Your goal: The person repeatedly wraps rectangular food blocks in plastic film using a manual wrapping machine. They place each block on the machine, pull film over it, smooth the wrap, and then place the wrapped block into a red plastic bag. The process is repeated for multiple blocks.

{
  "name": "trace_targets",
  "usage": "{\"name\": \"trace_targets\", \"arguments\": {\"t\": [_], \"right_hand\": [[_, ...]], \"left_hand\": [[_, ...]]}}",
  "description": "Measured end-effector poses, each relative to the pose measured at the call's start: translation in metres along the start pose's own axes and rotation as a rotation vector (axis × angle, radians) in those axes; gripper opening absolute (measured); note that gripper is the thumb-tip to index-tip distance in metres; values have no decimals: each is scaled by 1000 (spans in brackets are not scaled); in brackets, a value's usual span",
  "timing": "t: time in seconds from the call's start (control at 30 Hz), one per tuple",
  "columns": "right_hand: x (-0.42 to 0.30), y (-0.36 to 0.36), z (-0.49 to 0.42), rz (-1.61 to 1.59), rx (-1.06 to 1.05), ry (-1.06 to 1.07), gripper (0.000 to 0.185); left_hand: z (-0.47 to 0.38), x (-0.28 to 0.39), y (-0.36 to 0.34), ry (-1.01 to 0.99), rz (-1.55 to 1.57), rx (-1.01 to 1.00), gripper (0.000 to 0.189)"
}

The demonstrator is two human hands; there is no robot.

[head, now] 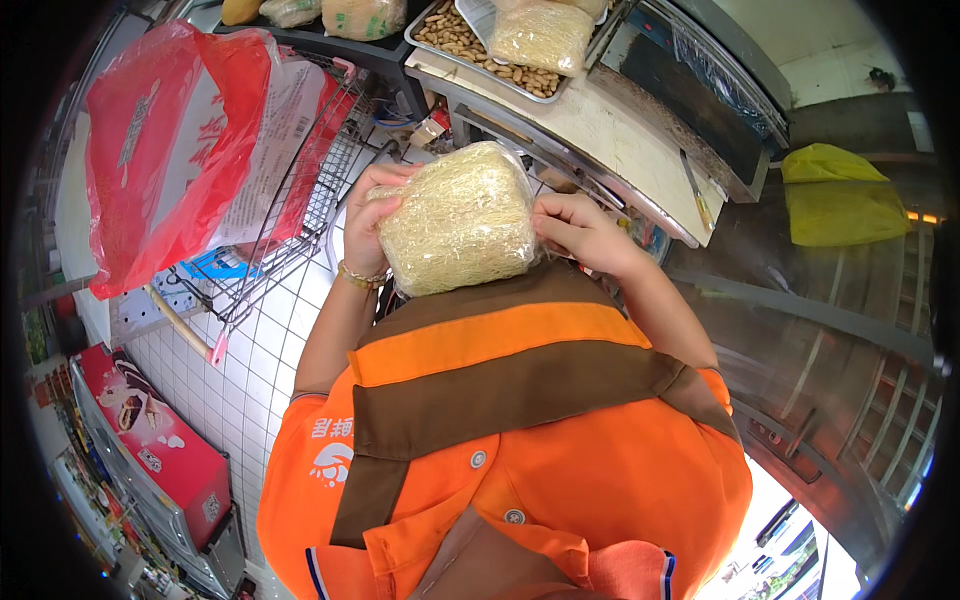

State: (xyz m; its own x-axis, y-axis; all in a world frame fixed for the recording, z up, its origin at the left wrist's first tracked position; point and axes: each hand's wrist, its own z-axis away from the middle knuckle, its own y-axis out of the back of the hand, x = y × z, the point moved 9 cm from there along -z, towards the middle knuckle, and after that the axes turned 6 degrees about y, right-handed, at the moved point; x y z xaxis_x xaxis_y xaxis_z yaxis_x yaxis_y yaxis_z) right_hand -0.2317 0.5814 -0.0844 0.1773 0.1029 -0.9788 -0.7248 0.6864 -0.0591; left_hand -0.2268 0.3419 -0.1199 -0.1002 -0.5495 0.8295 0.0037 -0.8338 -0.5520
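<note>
A clear plastic bag packed with thin pale-yellow noodles [459, 221] is held up before my chest, between both hands. My left hand [373, 214] grips its left side, with the thumb in front. At the bag's right side, the fingers of my right hand [574, 229] pinch the plastic film. Beyond it, at the top of the view, more such noodle bags [541, 36] rest partly on a metal tray of peanuts in the shell [454, 34].
A wire shopping cart [300, 225] with a large red and white plastic bag [180, 150] stands at the left. A knife [699, 193] lies on the pale worktop [600, 135]. Yellow plastic bags [844, 196] are at the right. A red chest freezer [142, 442] stands lower left.
</note>
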Motion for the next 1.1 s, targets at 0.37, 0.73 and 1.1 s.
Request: {"name": "trace_targets", "arguments": {"t": [0.37, 0.73, 1.1], "right_hand": [[-18, 51, -16, -51, 495, 282, 52], [30, -2, -61, -192, 359, 147, 72], [54, -5, -67, -494, 306, 171, 73]], "left_hand": [[-1, -4, 5, 11, 86, 67, 20], [-16, -11, 17, -13, 47, 307, 28], [17, -15, -13, 109, -7, 229, 86]]}}
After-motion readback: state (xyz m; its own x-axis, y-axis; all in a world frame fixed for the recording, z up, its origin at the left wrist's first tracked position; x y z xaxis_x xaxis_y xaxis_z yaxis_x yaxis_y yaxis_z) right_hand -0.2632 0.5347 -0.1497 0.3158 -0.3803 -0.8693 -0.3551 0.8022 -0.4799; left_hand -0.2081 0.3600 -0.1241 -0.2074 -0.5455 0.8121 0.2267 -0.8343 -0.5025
